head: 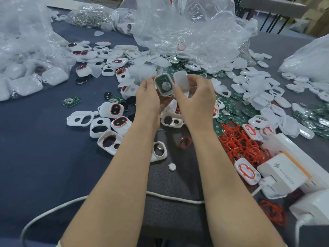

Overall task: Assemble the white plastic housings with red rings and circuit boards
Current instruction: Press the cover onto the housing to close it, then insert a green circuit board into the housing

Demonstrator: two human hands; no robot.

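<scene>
White plastic housings (111, 110), loose lot, some fitted with red rings and some bare, lie scattered over the far and middle part of a blue-grey table (44, 148). Clear plastic bags (187, 24), crumpled, stand along the far edge and at far left, with more white parts showing through them. Green circuit boards (231, 111), a spread heap, lie to the right among pale covers. Red rings (243, 141), a tangled pile, lie right of the forearms and touch that heap's near edge. A white charger block (283, 173) sits at near right, and a white cable (174, 197) crosses the near table under both arms. The left hand (148, 98) grasps one held housing (163, 85), raised above the table centre with its open side facing the camera; a green board and a silver disc show inside. The right hand (195, 97) pinches a translucent cover (181, 82) just beside that housing's right edge. A single red ring (185, 142) lies between the forearms. A small white disc (172, 167) lies nearer.
</scene>
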